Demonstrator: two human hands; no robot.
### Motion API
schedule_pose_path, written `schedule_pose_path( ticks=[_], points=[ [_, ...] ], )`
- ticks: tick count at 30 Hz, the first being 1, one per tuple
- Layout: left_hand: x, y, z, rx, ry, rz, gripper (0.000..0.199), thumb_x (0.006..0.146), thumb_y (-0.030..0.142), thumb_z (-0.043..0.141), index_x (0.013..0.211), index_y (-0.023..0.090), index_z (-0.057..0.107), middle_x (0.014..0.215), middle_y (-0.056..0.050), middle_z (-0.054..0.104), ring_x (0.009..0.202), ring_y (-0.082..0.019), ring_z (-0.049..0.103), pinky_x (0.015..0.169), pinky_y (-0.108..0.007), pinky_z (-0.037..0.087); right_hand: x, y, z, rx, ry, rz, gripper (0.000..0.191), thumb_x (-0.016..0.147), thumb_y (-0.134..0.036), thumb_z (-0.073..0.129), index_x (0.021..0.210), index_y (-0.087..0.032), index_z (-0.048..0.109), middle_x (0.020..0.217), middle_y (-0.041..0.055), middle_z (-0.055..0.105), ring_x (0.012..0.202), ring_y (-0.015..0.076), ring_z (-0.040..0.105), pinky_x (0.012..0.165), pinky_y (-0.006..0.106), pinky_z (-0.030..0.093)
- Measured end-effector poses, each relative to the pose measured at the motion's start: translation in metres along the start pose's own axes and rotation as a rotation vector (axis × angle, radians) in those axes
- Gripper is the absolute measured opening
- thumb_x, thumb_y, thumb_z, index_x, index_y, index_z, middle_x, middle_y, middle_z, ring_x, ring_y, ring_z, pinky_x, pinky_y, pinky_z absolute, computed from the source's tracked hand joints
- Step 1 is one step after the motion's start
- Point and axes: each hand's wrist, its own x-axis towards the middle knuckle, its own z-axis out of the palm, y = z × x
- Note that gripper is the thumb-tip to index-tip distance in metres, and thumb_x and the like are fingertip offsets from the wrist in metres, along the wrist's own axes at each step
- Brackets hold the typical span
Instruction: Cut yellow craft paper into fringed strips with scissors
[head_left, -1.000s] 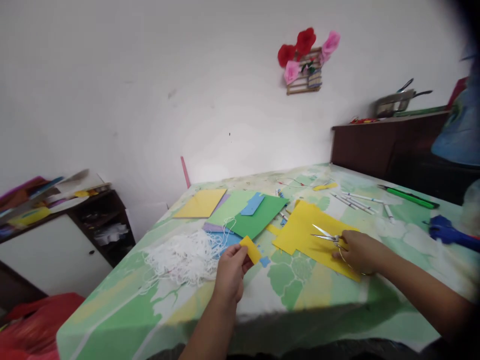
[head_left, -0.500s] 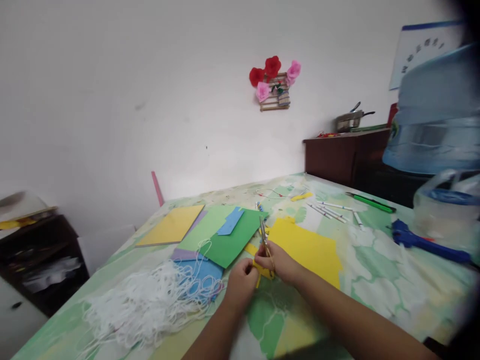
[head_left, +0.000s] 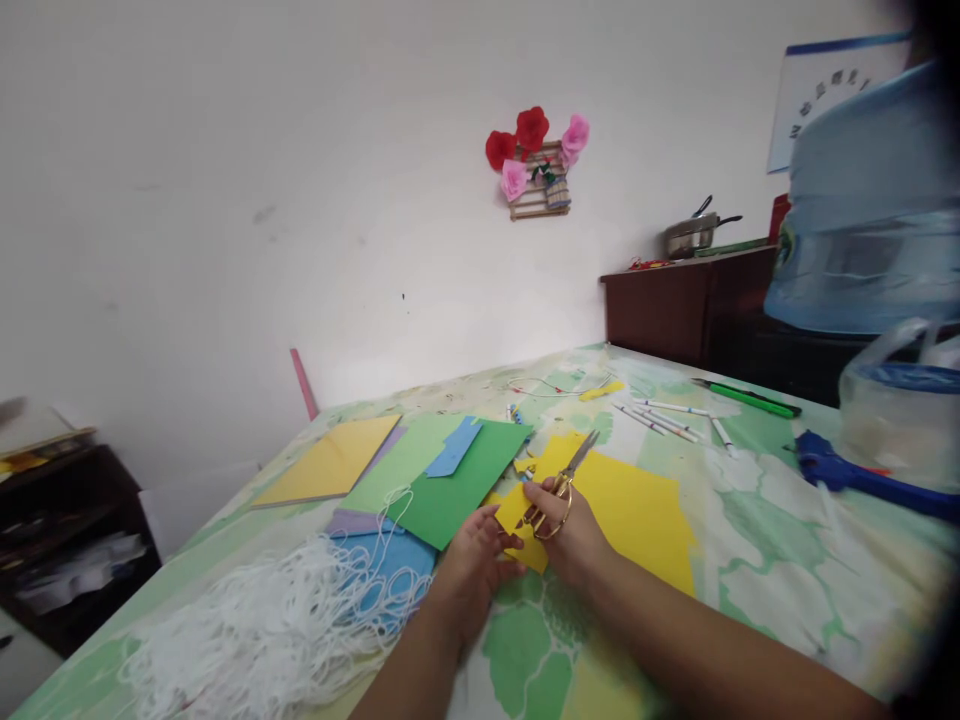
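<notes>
From my head camera: a small piece of yellow paper (head_left: 511, 508) sits between my two hands, just above the counter (head_left: 772, 530).
My left hand (head_left: 474, 575) is half curled at the paper's left edge, fingertips touching it, though I cannot tell whether they pinch it; my right hand (head_left: 571, 535) grips the scissors (head_left: 578, 457) by their gold handles, blades pointing up and away from me, its thumb and finger against the paper's right side. Just beyond and to the right of my right hand lies the large yellow sheet (head_left: 637, 500), its near part behind my forearm. The dark green sheet (head_left: 469, 495) lies beyond my left hand, and the heap of white string (head_left: 247, 630) spreads to that hand's left.
</notes>
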Motion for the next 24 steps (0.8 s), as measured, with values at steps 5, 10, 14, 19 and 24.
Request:
schedule_pose_path(
  ticks=[5, 10, 14, 19, 24],
  points=[
    [0.003, -0.004, 0.004, 0.254, 0.106, 0.127, 0.034, 0.050, 0.032, 0.068, 0.074, 0.013, 0.055, 0.061, 0.000, 0.056, 0.051, -0.010, 0.048, 0.046, -0.020, 0.036, -0.006, 0.002, 0.005, 0.095, -0.016, 0.036, 0.030, 0.060, -0.031, 0.061, 0.065, -0.020, 0.033, 0.054, -0.0061, 0.044, 0.050, 0.0102, 0.048, 0.050, 0.024, 0.041],
    [0.000, 0.003, 0.003, 0.417, 0.184, 0.264, 0.019, 0.063, 0.033, 0.058, 0.067, 0.014, 0.056, 0.056, 0.001, 0.054, 0.050, -0.009, 0.048, 0.048, -0.020, 0.037, -0.013, 0.004, 0.010, 0.082, -0.151, 0.082, 0.031, 0.059, -0.035, 0.062, 0.065, -0.020, 0.035, 0.053, -0.0051, 0.045, 0.045, 0.0110, 0.046, 0.043, 0.024, 0.038],
    [0.000, 0.005, -0.002, 0.416, 0.203, 0.280, 0.020, 0.065, 0.032, 0.055, 0.066, 0.013, 0.055, 0.054, 0.001, 0.052, 0.049, -0.009, 0.048, 0.049, -0.021, 0.040, -0.010, 0.004, 0.008, 0.018, -0.254, 0.055, 0.028, 0.066, -0.040, 0.054, 0.069, -0.020, 0.035, 0.059, -0.0035, 0.045, 0.053, 0.0112, 0.048, 0.049, 0.024, 0.040],
    [0.007, 0.014, -0.011, 0.171, 0.363, 0.233, 0.023, 0.062, 0.028, 0.059, 0.077, 0.012, 0.052, 0.060, 0.000, 0.057, 0.053, -0.011, 0.055, 0.053, -0.025, 0.047, -0.003, 0.001, -0.004, -0.472, -0.282, 0.052, 0.034, 0.067, -0.049, 0.046, 0.060, -0.017, 0.041, 0.054, -0.0027, 0.043, 0.048, 0.0085, 0.040, 0.047, 0.021, 0.032],
    [0.008, 0.026, -0.014, -0.074, 0.494, 0.258, 0.024, 0.056, 0.018, 0.063, 0.077, 0.016, 0.052, 0.063, 0.002, 0.058, 0.054, -0.010, 0.057, 0.052, -0.022, 0.048, -0.005, 0.001, -0.007, -1.133, -0.285, -0.142, 0.029, 0.070, -0.045, 0.047, 0.064, -0.017, 0.042, 0.058, -0.0026, 0.046, 0.053, 0.0100, 0.039, 0.048, 0.021, 0.026]
  ],
)
